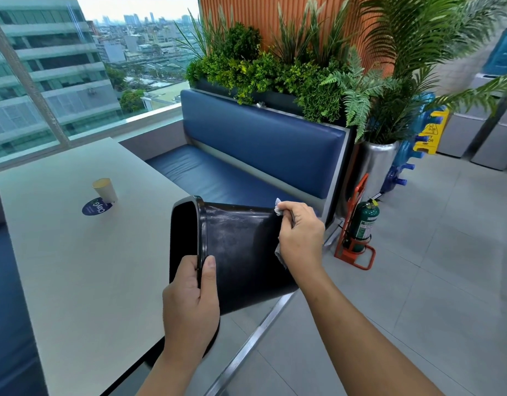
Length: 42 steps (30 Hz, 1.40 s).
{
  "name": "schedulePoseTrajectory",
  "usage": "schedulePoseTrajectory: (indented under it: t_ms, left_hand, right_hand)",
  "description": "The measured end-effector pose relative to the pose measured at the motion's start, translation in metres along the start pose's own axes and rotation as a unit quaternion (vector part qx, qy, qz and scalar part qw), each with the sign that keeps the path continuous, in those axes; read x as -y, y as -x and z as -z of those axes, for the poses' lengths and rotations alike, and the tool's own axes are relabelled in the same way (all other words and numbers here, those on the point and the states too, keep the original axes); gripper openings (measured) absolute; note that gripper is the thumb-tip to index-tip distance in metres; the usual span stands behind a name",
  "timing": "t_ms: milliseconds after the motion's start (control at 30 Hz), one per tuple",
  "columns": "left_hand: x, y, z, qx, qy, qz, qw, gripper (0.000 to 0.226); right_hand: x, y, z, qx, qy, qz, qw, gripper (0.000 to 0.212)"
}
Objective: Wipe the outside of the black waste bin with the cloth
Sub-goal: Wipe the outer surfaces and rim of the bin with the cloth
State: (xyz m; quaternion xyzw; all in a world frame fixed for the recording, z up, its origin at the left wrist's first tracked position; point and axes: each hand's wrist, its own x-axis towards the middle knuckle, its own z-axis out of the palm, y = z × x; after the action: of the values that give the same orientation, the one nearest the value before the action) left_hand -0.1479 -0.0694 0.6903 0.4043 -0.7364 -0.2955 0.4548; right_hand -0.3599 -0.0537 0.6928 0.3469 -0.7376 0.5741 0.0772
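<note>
From the head camera, the black waste bin [241, 247] is held off the ground on its side, mouth facing left, just past the near corner of the pale table [75, 267]. The left hand [189, 304] is closed on the rim, with the thumb lying on the outer wall and the fingers folded over the lip. The right hand [301, 235] is curled round a small crumpled white cloth [278, 208] and presses it to the bin's upper side toward the base end. The bin looks like thin, stiff plastic and light enough for one hand. Its glossy, smeared wall is probably slippery, so the rolled rim seems the surest place to hold while the cloth rubs. The cloth is soft and should follow the curved wall. The table is smooth and flat, and it carries a paper cup [105, 190] standing on a round blue sticker [95, 207]. Behind it are a blue padded bench [261, 138] topped with green plants [275, 67], and a large window [46, 81] over a city. To the right, the grey tiled floor [418, 281] holds a fire extinguisher [363, 224] in an orange stand and a yellow wet-floor sign [431, 132].
</note>
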Motion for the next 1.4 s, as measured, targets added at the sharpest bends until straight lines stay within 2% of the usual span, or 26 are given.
schedulePoseTrajectory:
  t_ms: [233,467,700,1067,1167,1400]
  left_hand:
    - [-0.006,0.002,-0.001,-0.001,0.011,0.000,1.000,0.035]
    - [-0.003,0.000,-0.001,-0.005,-0.004,0.002,1.000,0.040]
    - [0.003,-0.001,-0.001,-0.008,-0.015,-0.003,1.000,0.033]
    - [0.003,-0.003,-0.001,-0.012,0.003,0.008,1.000,0.046]
    - [0.002,-0.002,-0.002,-0.014,0.017,0.016,1.000,0.043]
    - [0.005,-0.012,-0.005,-0.039,0.051,0.054,0.997,0.056]
  right_hand:
    - [0.032,0.018,-0.013,0.010,-0.082,0.016,0.996,0.027]
    - [0.058,0.028,-0.029,0.033,-0.113,0.050,0.992,0.026]
    - [0.072,0.033,-0.043,0.051,-0.138,0.079,0.986,0.025]
    - [0.083,0.039,-0.045,0.087,-0.187,0.101,0.973,0.026]
    - [0.077,0.041,-0.042,0.080,-0.197,0.121,0.970,0.025]
    - [0.064,0.060,-0.032,0.113,-0.221,0.192,0.949,0.027]
